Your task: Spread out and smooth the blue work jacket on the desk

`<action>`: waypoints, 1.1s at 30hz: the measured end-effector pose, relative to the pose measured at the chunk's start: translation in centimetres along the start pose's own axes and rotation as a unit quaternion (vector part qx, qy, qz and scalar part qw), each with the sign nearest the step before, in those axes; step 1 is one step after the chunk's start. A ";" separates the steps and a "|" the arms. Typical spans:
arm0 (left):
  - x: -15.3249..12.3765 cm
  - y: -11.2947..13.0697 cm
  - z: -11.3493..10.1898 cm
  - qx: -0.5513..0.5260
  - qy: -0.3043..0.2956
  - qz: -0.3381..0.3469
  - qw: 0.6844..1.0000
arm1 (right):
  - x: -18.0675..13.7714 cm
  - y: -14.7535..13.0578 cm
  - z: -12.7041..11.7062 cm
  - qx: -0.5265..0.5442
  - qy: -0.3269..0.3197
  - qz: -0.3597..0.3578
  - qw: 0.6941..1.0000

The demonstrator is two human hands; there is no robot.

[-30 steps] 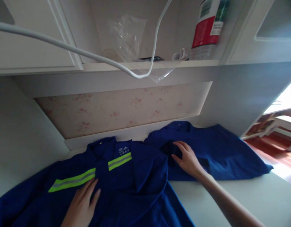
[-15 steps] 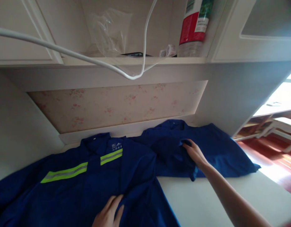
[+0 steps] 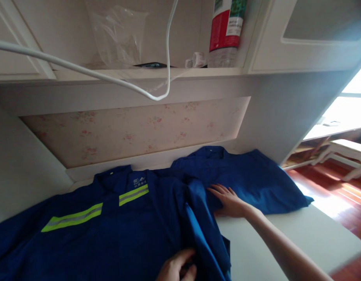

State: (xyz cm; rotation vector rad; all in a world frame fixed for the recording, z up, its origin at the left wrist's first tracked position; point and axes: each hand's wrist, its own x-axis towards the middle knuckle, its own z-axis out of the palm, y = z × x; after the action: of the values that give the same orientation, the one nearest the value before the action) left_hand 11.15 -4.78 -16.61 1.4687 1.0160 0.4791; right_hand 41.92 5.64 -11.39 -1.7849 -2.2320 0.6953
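A dark blue work jacket (image 3: 124, 242) with yellow-green reflective strips lies spread out, its collar toward the back wall. Its sleeve (image 3: 198, 222) on the right side is folded back along the body. My right hand (image 3: 229, 201) is open, fingers spread, against the outer side of that sleeve near the shoulder. At the bottom edge, my left hand (image 3: 177, 268) is over the jacket beside the lower sleeve; its fingers are loosely curved, with the thumb apart. A second blue garment (image 3: 251, 175) with a collar, folded flat, lies behind my right hand.
The garments rest on a white tabletop (image 3: 256, 238) under a cabinet shelf (image 3: 110, 74). A white cable (image 3: 110, 74) hangs across the front. On the shelf are a clear plastic bag (image 3: 118, 39) and a red-labelled bottle (image 3: 226, 35). A white stool (image 3: 347, 150) stands at right.
The sleeve, held out to the right in my right hand before, is now folded in over the jacket. My right hand has let go and spread. My left hand has shifted right.
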 end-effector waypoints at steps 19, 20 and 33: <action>-0.4 1.7 -1.5 -0.182 0.109 -0.096 0.973 | 2.5 -0.7 -17.3 -0.055 0.438 0.258 0.859; -0.5 2.0 -1.8 -0.207 0.098 -0.102 0.968 | 2.0 -2.2 -17.6 -0.060 0.450 0.242 0.858; -1.0 -0.5 -4.7 -0.392 0.179 -0.088 0.898 | -7.4 -4.4 -10.7 0.145 -0.127 -0.047 0.980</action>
State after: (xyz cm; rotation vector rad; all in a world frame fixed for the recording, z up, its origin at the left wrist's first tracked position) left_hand 6.72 -2.91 -15.91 0.5678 1.0503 0.9219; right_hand 44.64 0.37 0.95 -1.5134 -2.2073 1.2157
